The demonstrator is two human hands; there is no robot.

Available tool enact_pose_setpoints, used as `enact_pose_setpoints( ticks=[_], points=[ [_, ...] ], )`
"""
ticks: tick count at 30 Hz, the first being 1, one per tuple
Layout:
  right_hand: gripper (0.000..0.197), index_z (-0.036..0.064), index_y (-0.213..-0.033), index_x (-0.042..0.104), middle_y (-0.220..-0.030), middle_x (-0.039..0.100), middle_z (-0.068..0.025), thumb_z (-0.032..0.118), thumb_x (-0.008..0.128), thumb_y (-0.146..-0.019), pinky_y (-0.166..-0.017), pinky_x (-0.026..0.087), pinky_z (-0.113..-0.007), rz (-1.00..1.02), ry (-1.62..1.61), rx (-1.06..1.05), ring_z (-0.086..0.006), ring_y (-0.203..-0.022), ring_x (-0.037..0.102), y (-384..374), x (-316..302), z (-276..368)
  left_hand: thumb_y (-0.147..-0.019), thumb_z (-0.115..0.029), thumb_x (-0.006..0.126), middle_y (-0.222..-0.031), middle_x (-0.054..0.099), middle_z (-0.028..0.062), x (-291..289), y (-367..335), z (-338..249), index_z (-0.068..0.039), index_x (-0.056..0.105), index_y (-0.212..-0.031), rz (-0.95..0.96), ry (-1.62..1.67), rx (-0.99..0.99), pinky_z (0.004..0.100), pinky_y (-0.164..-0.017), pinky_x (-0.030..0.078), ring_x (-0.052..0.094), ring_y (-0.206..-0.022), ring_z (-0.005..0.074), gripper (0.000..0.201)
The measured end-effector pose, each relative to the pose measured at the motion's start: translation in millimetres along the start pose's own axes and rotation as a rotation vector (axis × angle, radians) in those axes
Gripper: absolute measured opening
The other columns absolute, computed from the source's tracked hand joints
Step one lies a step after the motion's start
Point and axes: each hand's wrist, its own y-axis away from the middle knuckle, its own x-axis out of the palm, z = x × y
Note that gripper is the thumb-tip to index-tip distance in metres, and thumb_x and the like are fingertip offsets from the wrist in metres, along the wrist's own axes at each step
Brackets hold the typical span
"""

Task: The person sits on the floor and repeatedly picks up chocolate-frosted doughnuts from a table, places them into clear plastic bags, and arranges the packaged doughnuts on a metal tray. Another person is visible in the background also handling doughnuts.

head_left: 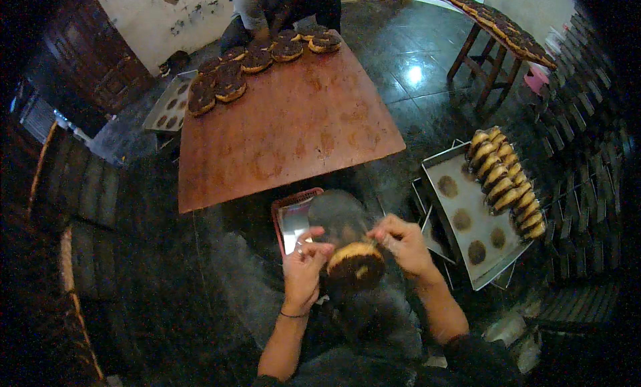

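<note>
Fingers (312,248) of the left hand (304,270) and right hand (405,248) pinch a blurred, clear bag (339,212) by the bench (300,116) edge nearest the person. Between the hands is a chocolate-topped bun (355,267); whether inside, I can't tell. More buns (504,176) line the tray's (444,165) right edge. A partly hidden red basket (276,217) holds something pale.

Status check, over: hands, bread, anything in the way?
Left hand beside bread; right hand pinching clear plastic.
Round bread between hands, dark topping showing.
Red basket beyond left hand; nothing visibly blocking.
</note>
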Motion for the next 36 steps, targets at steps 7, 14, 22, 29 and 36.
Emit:
enact_pose_setpoints(
  ticks=[7,14,22,29,36],
  points=[
    [0.014,0.0093,-0.083,0.07,-0.08,0.044,-0.0029,0.021,0.067,-0.076,-0.076,0.037,-0.029,-0.067,0.421,-0.009,-0.0188,-0.083,0.043,28,-2,-33,-0.08,-0.006,0.064,-0.085,0.058,0.0024,-16,23,17,0.001,0.052,-0.107,-0.154,-0.143,-0.065,0.0207,-0.074,0.044,0.055,-0.078,0.0085,0.03],
    [0.019,-0.0011,-0.064,0.054,-0.087,0.048,-0.0111,0.008,0.054,-0.081,-0.074,0.036,-0.032,-0.43,0.73,-0.287,-0.0237,-0.084,0.041,38,32,-34,-0.084,-0.01,0.061,-0.065,0.042,-0.0047,2,28,31,-0.004,0.047,-0.09,-0.358,-0.358,0.174,0.0212,-0.065,0.037,0.043,-0.065,0.0049,0.017],
    [0.025,-0.0002,-0.094,0.057,-0.097,0.05,-0.013,0.023,0.052,-0.085,-0.088,0.033,-0.038,-0.225,0.393,-0.002,-0.0272,-0.099,0.043,53,16,-55,-0.089,-0.016,0.054,-0.082,0.052,-0.0011,-19,21,53,-0.003,0.052,-0.098,-0.259,0.068,-0.19,0.0212,-0.069,0.039,0.048,-0.074,0.0069,0.015],
    [0.058,-0.0027,-0.122,0.044,-0.133,0.038,-0.0101,0.039,0.056,-0.084,-0.105,0.023,-0.04,-0.051,-0.744,-0.051,-0.0255,-0.124,0.035,55,-14,-41,-0.091,-0.016,0.051,-0.102,0.054,0.0061,36,25,19,0.001,0.047,-0.114,0.108,-0.021,-0.124,0.0261,-0.08,0.042,0.053,-0.088,0.0129,0.029],
    [0.056,0.0076,-0.127,0.038,-0.122,0.048,-0.0082,0.021,0.064,-0.078,-0.098,0.036,-0.045,-0.673,-1.128,0.051,-0.0249,-0.115,0.046,72,-77,-52,-0.087,-0.004,0.047,-0.103,0.058,0.013,67,22,16,0.005,0.054,-0.105,0.333,-0.258,-0.151,0.0296,-0.084,0.045,0.059,-0.091,0.0201,0.021]
  ],
)
